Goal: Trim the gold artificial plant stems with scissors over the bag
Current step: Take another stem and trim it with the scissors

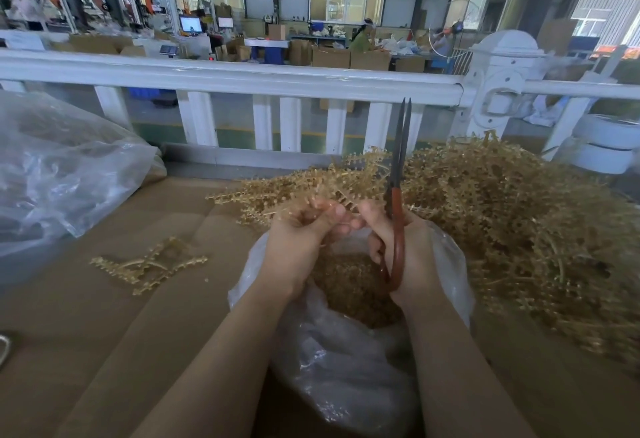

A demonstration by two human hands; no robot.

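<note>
Head view: my left hand point(294, 247) pinches a gold stem point(277, 192) above the open clear bag point(346, 361). My right hand point(408, 257) grips red-handled scissors point(398, 195), blades upright and nearly closed. I see the stem pile point(519, 216) right of the bag and trimmed pieces point(149, 264) left on cardboard point(86, 316).

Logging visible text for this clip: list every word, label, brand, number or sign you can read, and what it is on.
No text can be read in this frame.
Monitor screens in the background: lit, content too small and blurred.
Cardboard boxes behind the railing: any print is too blurred.
Scissors, clear bag, gold stems: no marking shows.
</note>
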